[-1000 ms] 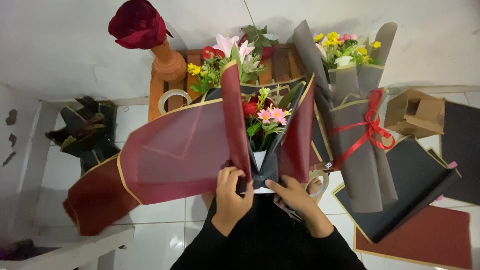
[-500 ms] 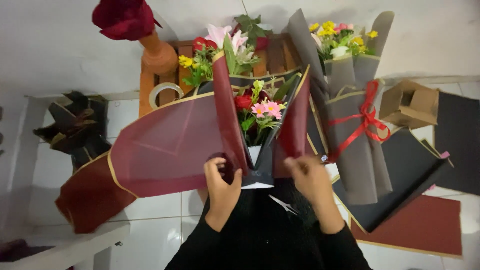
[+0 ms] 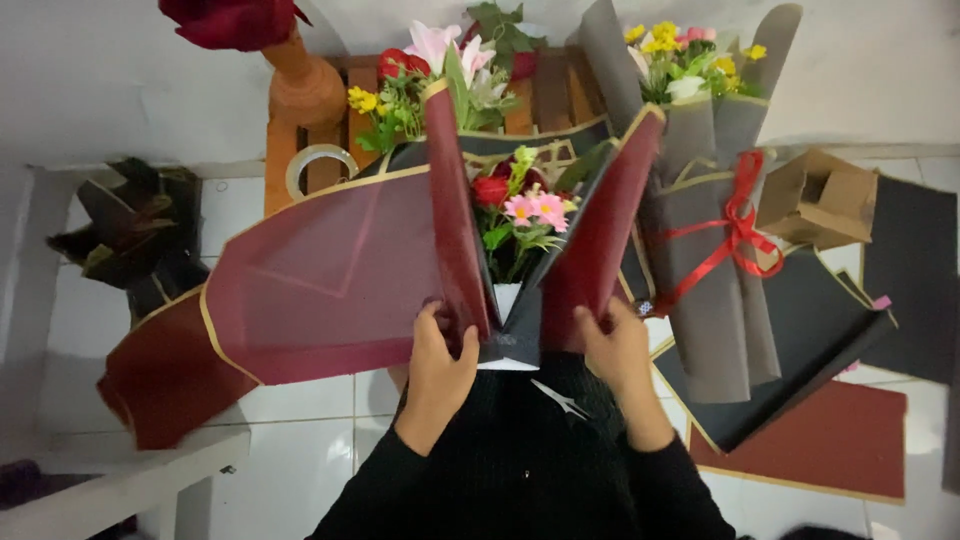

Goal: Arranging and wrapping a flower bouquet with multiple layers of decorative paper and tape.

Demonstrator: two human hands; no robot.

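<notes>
Wrapping is the step I am working on: I am folding maroon wrapping paper (image 3: 330, 270) with a gold edge around a small bunch of flowers (image 3: 520, 215) that is sitting upright just in front of my chest, over the white tiled floor (image 3: 300, 470). My left hand (image 3: 440, 365) is pinching the paper's left fold near the base of the bunch, fingers closed on the sheet, while the rest of that sheet is spreading wide to my left. My right hand (image 3: 615, 345) is gripping the right flap of the same maroon paper, thumb and fingers clamped on its lower edge. Between the two flaps a dark inner sheet (image 3: 515, 335) is forming a narrow cone around the stems.

I judge the wrap to be roughly midway: both flaps are standing up but not yet overlapping at the base. The next move is calling for drawing the two sides together around the stems without crushing the blooms, and holding the gathered neck tight.

Beside my right arm a finished grey bouquet (image 3: 715, 270) tied with red ribbon (image 3: 735, 225) is lying on black sheets. A roll of clear tape (image 3: 318, 165) is resting on the wooden crate (image 3: 545, 95) beyond the flowers, near a terracotta vase (image 3: 305, 85).
</notes>
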